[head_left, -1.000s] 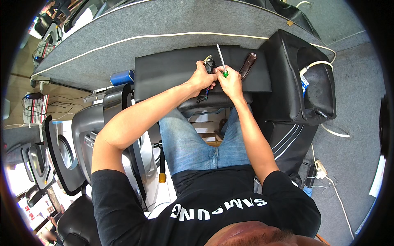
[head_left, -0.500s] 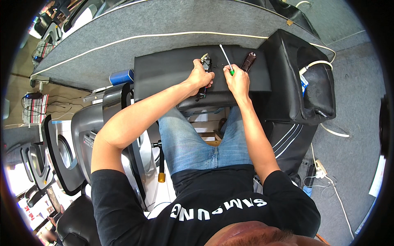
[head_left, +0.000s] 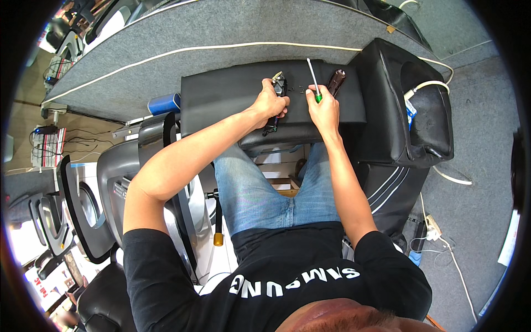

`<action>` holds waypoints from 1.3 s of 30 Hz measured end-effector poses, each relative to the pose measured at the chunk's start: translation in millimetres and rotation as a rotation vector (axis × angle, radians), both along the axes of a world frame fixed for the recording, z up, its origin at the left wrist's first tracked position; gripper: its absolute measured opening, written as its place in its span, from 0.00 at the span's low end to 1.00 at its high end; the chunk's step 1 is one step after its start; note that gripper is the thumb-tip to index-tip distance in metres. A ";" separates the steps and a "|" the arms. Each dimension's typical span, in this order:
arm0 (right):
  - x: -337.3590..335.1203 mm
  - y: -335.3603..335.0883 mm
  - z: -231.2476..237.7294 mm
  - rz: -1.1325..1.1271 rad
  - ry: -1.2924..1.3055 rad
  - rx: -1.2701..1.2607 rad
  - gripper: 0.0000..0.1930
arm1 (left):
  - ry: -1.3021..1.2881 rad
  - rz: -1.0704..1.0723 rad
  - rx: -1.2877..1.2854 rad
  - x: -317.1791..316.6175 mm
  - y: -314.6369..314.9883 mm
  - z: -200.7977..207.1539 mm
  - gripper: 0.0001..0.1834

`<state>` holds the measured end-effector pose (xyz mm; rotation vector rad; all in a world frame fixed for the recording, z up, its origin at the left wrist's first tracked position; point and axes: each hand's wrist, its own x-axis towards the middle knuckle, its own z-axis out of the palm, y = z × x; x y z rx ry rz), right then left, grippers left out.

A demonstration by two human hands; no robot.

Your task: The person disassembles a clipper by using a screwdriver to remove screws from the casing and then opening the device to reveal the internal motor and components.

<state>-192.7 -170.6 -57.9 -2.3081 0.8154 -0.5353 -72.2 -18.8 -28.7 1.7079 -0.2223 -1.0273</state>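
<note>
Black padded surface (head_left: 221, 91), twelve o'clock: left hand (head_left: 269, 105) clasps a dark clipper-like device (head_left: 280, 86); right hand (head_left: 325, 113), one o'clock, firmly clasps a screwdriver (head_left: 312, 76) apart, seemingly a tool-handling step; contact would need aiming.

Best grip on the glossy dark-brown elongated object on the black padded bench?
Likely across the middle of the brown object, pinching its long sides, coming from above and its right. It's slim, lies lengthwise, and its far end is exposed, while the person's right hand, holding the green-handled, metal-shafted screwdriver, hides its near end.
</note>
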 end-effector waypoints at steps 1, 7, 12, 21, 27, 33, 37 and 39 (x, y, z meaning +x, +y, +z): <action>-4.9 4.2 5.9 0.011 0.000 0.050 0.16 | 0.012 -0.003 -0.022 0.8 0.8 -0.5 0.38; -48.4 11.5 16.7 0.199 -0.080 0.487 0.18 | 0.032 -0.066 -0.063 6.2 -2.7 10.0 0.35; -75.0 24.9 48.4 0.279 -0.057 0.498 0.21 | 0.043 -0.088 -0.070 13.9 2.6 10.1 0.32; -85.3 13.5 42.3 0.289 0.043 0.364 0.23 | 0.017 -0.136 -0.047 15.3 1.6 6.7 0.30; -82.6 18.4 43.5 0.317 -0.008 0.298 0.22 | 0.013 -0.148 -0.081 15.2 2.9 7.6 0.30; -79.9 19.1 36.4 0.306 -0.087 0.315 0.22 | 0.018 -0.151 -0.076 15.2 1.4 9.3 0.31; -78.7 18.0 42.5 0.304 -0.030 0.304 0.22 | -0.003 -0.145 -0.070 15.5 1.0 6.6 0.31; -79.0 17.5 45.8 0.301 -0.007 0.307 0.21 | -0.031 -0.155 -0.048 14.7 0.3 9.1 0.30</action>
